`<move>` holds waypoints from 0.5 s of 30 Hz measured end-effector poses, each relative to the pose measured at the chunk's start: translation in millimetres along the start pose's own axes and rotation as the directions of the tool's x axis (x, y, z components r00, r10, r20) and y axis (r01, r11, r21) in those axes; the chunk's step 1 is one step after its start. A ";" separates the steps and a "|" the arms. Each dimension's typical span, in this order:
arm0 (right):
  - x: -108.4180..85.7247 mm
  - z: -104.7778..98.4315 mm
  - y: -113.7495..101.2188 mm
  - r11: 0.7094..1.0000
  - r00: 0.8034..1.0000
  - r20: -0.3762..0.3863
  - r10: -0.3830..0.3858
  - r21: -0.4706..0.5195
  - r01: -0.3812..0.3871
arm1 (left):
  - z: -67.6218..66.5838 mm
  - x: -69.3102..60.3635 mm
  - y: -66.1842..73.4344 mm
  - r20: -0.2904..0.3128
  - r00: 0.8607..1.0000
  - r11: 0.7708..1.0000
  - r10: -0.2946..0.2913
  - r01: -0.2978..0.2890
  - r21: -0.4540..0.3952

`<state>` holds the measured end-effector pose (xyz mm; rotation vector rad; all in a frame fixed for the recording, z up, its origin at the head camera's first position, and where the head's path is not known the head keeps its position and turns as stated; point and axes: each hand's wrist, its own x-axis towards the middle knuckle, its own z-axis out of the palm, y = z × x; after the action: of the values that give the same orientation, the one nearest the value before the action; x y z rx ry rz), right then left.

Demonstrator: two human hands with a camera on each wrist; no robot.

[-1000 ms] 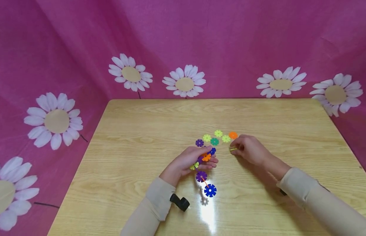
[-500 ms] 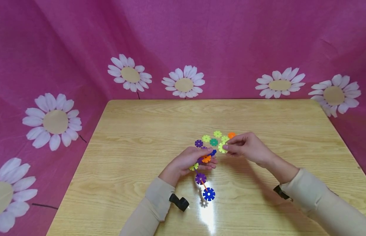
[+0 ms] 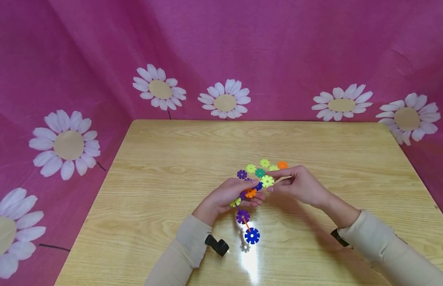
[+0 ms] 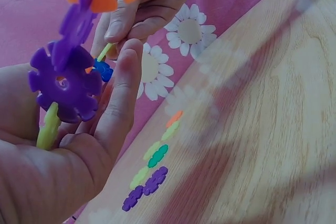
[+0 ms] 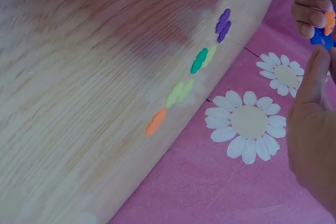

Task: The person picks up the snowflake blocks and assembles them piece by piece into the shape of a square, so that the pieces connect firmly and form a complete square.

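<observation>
My left hand holds a chain of notched plastic discs, its thumb over the blue disc at the chain's upper end. In that chain are an orange disc, a purple disc and a yellow-green disc. From the palm hangs the lower part, a purple disc joined by an edge-on orange one to a dark blue disc. My right hand pinches a single yellow-green disc beside the upper blue disc. Whether their notches interlock, I cannot tell.
Behind the hands, loose discs lie on the wooden table: a purple one, a green one, several yellow-green ones and an orange one. Pink cloth with printed daisies surrounds the table.
My right hand has brought the yellow-green disc leftward to the blue end of the chain, turning it from edge-on to face-on. The left hand stays nearly still; the hanging part dips slightly.
</observation>
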<state>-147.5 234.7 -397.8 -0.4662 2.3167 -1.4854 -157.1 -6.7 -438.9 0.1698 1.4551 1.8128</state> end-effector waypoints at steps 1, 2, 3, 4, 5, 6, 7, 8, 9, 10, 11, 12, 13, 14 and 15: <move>0.2 0.4 0.3 0.999 1.000 0.000 -0.027 -0.024 0.027 | 0.0 -0.2 -0.1 0.002 1.000 1.000 -0.001 0.001 0.004; 0.3 0.6 0.5 0.997 0.999 0.002 -0.053 -0.048 0.053 | -0.1 -0.3 -0.3 0.003 1.000 1.000 -0.001 0.001 0.011; 0.5 0.7 0.7 0.994 0.997 0.005 -0.082 -0.072 0.082 | -0.2 -0.5 -0.3 0.004 1.000 1.000 0.000 0.000 0.020; 0.7 0.8 1.5 0.990 0.994 0.010 -0.111 -0.091 0.112 | -0.3 -0.5 -0.4 0.006 1.000 1.000 0.001 -0.001 0.028; 0.9 0.7 2.3 0.984 0.990 0.016 -0.138 -0.110 0.139 | -0.4 -0.6 -0.5 0.008 1.000 0.999 0.001 -0.001 0.041; 0.9 0.6 3.0 0.978 0.986 0.024 -0.166 -0.122 0.167 | -0.6 -0.7 -0.5 0.011 1.000 0.999 0.002 -0.002 0.050; 1.1 0.5 4.2 0.973 0.982 0.033 -0.185 -0.130 0.188 | -0.7 -0.8 -0.5 0.014 1.000 0.998 0.000 -0.001 0.059; 1.2 0.5 5.1 0.970 0.979 0.042 -0.200 -0.132 0.204 | -0.9 -0.7 -0.5 0.018 1.000 0.998 0.001 -0.002 0.066; 1.4 0.3 6.3 0.966 0.975 0.052 -0.217 -0.134 0.222 | -1.0 -0.6 -0.5 0.023 1.000 0.997 0.002 -0.003 0.073; 1.6 0.3 7.5 0.963 0.972 0.061 -0.227 -0.134 0.234 | -1.1 -0.5 -0.6 0.027 1.000 0.997 0.000 -0.002 0.077; 1.7 0.2 8.3 0.960 0.969 0.069 -0.237 -0.135 0.244 | -1.2 -0.3 -0.6 0.031 1.000 0.997 -0.002 0.000 0.080; 1.9 0.2 9.0 0.958 0.967 0.073 -0.245 -0.138 0.253 | -1.2 -0.1 -0.5 0.033 0.999 0.997 -0.007 0.004 0.079; 2.2 0.3 9.7 0.955 0.965 0.075 -0.250 -0.143 0.259 | -1.1 0.0 -0.4 0.034 0.999 0.997 -0.007 0.004 0.078; 2.5 0.4 9.7 0.955 0.965 0.076 -0.252 -0.145 0.261 | -1.0 0.1 -0.1 0.033 0.999 0.997 -0.008 0.005 0.076; 3.0 0.7 10.2 0.954 0.964 0.075 -0.256 -0.145 0.264 | -0.9 0.2 0.1 0.032 0.999 0.997 -0.009 0.006 0.077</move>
<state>-150.6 236.8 -407.8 -0.8740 2.4094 -1.3881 -157.9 -7.2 -439.2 0.2306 1.5019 1.7416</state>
